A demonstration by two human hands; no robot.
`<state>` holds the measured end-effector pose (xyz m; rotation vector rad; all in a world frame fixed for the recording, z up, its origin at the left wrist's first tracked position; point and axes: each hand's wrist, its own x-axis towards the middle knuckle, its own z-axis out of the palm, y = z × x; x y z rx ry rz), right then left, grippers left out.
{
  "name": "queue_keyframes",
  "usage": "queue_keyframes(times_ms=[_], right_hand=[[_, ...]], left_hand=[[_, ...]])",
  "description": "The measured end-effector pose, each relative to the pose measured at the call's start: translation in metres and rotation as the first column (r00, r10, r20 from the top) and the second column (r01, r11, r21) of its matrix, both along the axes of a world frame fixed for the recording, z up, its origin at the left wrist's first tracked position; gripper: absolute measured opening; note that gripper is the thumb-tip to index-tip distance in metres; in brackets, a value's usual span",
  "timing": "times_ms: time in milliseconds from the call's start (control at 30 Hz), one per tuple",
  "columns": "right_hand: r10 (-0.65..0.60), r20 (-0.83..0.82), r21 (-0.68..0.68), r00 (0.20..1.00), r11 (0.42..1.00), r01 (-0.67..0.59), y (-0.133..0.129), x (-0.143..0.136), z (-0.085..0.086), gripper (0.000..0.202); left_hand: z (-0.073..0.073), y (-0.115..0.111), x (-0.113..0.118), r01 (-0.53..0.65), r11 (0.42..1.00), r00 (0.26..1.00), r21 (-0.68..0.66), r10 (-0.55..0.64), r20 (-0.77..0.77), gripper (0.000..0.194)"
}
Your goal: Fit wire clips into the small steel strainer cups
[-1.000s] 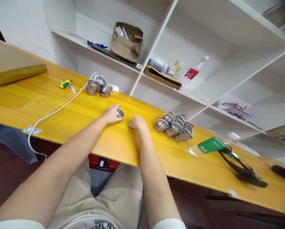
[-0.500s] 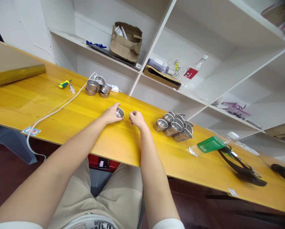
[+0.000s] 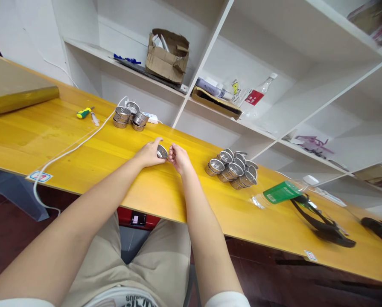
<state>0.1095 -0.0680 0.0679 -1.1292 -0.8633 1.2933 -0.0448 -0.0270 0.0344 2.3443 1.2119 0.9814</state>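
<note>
My left hand [image 3: 150, 154] is wrapped round a small perforated metal cup [image 3: 161, 152], its open top tilted toward the camera. Right beside the cup's rim is my right hand [image 3: 179, 157], fingers pinched together; whatever they hold is too small to make out. A group of similar metal cups [image 3: 122, 114] stands beyond my left hand, near the back edge of the yellow table [image 3: 152, 187]. To the right of my right hand, a larger cluster of stacked cups [image 3: 234, 170] stands on the same table.
A bottle with a green label [image 3: 282, 192] lies right of the cups, beside a black strap-like object [image 3: 325, 226]. A screwdriver [image 3: 84, 112] lies at the left, near a white cable [image 3: 78, 146]. Behind the table, white shelves hold a torn cardboard box [image 3: 165, 62].
My right hand has moved left to the cup, closing the gap between them. The left hand still holds the cup, which is tilted slightly differently. The camera view has shifted a little.
</note>
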Motion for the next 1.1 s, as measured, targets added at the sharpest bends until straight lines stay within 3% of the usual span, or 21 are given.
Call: queue_keyframes(times_ms=[300,533,800,1100], right_hand=[[0.027,0.011,-0.012,1.000,1.000,-0.027,0.002,-0.002,-0.005,0.025],[0.103,-0.018,-0.133,0.995,0.986,-0.104,0.000,-0.002,-0.004,0.032],[0.174,-0.026,-0.233,0.984,0.956,-0.175,0.002,0.002,-0.004,0.036],[0.182,-0.035,-0.221,0.983,0.957,-0.185,0.005,0.003,-0.010,0.036]], left_hand=[[-0.001,0.000,0.000,0.027,0.999,1.000,0.020,-0.027,-0.016,0.090],[-0.008,0.004,0.005,0.109,0.989,0.993,0.098,-0.105,-0.047,0.088],[-0.008,0.004,0.010,0.172,0.965,0.984,0.199,-0.159,-0.078,0.061],[-0.009,0.003,0.008,0.195,0.958,0.979,0.212,-0.179,-0.093,0.057]])
